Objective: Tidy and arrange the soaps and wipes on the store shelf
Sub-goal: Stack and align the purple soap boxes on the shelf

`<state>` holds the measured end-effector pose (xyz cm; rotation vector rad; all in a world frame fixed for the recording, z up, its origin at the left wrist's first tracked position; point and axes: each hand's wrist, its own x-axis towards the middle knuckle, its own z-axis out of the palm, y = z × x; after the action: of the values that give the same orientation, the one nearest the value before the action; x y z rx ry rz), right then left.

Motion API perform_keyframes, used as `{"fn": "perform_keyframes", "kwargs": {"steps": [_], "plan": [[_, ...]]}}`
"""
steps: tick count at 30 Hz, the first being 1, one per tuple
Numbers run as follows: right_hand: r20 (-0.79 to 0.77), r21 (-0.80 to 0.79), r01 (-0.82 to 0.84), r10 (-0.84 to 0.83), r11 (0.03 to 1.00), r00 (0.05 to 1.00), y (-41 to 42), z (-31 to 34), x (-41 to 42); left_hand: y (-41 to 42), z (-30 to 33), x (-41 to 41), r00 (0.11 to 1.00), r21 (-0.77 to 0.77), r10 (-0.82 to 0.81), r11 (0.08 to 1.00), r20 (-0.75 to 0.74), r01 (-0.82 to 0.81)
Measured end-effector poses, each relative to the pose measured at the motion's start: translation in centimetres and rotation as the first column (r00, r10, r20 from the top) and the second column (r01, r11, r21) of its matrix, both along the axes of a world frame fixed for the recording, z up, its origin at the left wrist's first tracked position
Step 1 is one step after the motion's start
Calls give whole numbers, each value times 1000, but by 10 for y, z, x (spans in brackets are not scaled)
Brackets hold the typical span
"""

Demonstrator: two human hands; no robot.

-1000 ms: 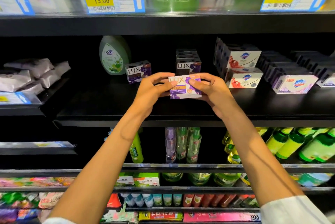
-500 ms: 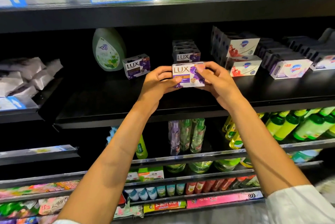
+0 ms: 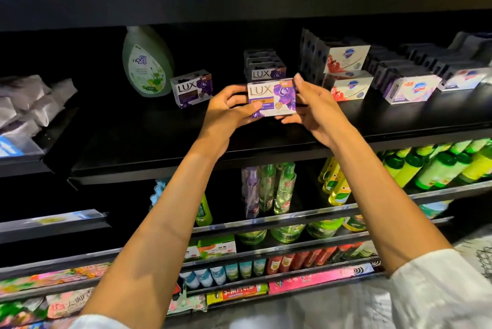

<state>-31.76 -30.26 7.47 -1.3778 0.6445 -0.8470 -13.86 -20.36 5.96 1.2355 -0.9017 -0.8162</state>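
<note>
Both hands, left hand [image 3: 226, 113] and right hand [image 3: 315, 110], are gripping one purple LUX soap box [image 3: 271, 97] by its ends, above the black shelf [image 3: 266, 147]

Between both hands [image 3: 271, 113], a soap box [image 3: 271, 97] sits before the stacked boxes [image 3: 265, 66], right of a tilted box [image 3: 192, 88].

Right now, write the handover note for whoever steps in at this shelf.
Left hand and right hand: both pinch one purple Lux soap box, face forward, held in front of the Lux row on the black shelf.
Loose Lux box sits angled, left of that row, beside the green refill bottle.
Safeguard boxes stand to the right; wipes packs lie jumbled far left.
Done: box in hand.
Left: place it, straighten the loose box, tidy the wipes.
</note>
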Motion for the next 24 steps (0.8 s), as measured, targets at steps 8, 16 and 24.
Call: {"fn": "perform_keyframes", "kwargs": {"steps": [8, 16, 24], "plan": [[106, 60, -69, 62, 996, 992, -7, -3, -4, 4, 4, -2, 999, -15, -23, 1000, -27, 23], [118, 36, -107, 102, 994, 988, -13, -6, -5, 7, 6, 0, 997, -19, -72, 997, -13, 71], [125, 43, -145, 138, 989, 983, -12, -9, -6, 5, 3, 3, 996, -42, -16, 999, -85, 13]]}}
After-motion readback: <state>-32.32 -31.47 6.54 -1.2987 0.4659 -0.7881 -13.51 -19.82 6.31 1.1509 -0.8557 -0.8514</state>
